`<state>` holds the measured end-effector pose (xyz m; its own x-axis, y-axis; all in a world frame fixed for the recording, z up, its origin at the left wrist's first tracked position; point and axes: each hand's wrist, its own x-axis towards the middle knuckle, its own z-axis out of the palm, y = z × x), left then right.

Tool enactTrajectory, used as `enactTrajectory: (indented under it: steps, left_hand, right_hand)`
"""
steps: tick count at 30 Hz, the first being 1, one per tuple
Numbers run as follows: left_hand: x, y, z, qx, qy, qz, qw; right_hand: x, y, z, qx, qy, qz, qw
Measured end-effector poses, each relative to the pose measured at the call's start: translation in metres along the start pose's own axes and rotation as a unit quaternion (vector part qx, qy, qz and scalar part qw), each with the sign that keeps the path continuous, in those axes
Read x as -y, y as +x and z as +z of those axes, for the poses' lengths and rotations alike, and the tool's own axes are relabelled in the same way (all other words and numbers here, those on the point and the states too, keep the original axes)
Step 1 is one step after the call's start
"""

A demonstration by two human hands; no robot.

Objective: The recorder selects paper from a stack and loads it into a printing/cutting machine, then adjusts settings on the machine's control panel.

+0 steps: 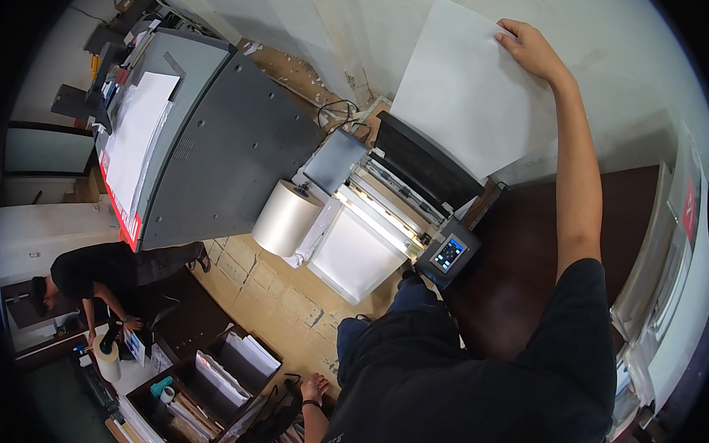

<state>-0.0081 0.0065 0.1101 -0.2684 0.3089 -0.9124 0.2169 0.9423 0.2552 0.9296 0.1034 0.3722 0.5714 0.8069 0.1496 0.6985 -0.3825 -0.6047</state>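
Observation:
My right hand (526, 50) is raised at the upper right, pinching the top edge of a large white sheet (463, 93) between thumb and fingers. The sheet hangs along the wall, its lower edge behind the black cover (429, 158) of a tabletop machine. That machine has a bright strip of light (379, 221) and a small lit control screen (449, 254). A white sheet on a tray (356, 256) slopes out from its front. Low in the view, my left hand (314, 388), with a dark wristband, hangs with fingers loosely apart and nothing visible in it.
A large grey machine (227, 140) with papers on top stands left. Beside the lit machine sits a wide white roll (284, 218). A divided box (219, 382) holds papers at lower left. A person (91, 274) bends over a table at far left. Stacked sheets (660, 265) lean right.

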Motion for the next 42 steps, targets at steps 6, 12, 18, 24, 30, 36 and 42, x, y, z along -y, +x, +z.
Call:
enactTrajectory:
  steps: [6,12,18,24,30,36,42]
  left_hand:
    - [-0.002,-0.02,-0.005,-0.059,0.021,-0.005,0.998]
    - [0.003,-0.044,-0.011,-0.092,0.043,0.0,0.995]
    - [0.025,-0.068,-0.001,-0.125,0.004,-0.023,0.992]
    - [0.044,-0.085,0.018,-0.12,-0.01,-0.06,0.991]
    - [0.052,-0.091,0.014,-0.089,0.006,-0.084,0.992]
    - [0.059,-0.09,0.01,-0.127,0.0,-0.081,0.989]
    - [0.075,-0.085,0.015,-0.097,-0.022,-0.089,0.991]
  right_hand:
    - [-0.056,0.024,0.042,0.07,0.039,0.037,0.996]
    - [-0.12,0.048,0.078,0.137,0.076,0.103,0.982]
    - [-0.187,0.074,0.105,0.18,0.121,0.18,0.959]
    - [-0.236,0.084,0.149,0.199,0.167,0.188,0.947]
    - [-0.238,0.085,0.152,0.189,0.201,0.199,0.94]
    - [-0.22,0.092,0.13,0.205,0.166,0.181,0.947]
    - [-0.225,0.09,0.151,0.218,0.157,0.199,0.942]
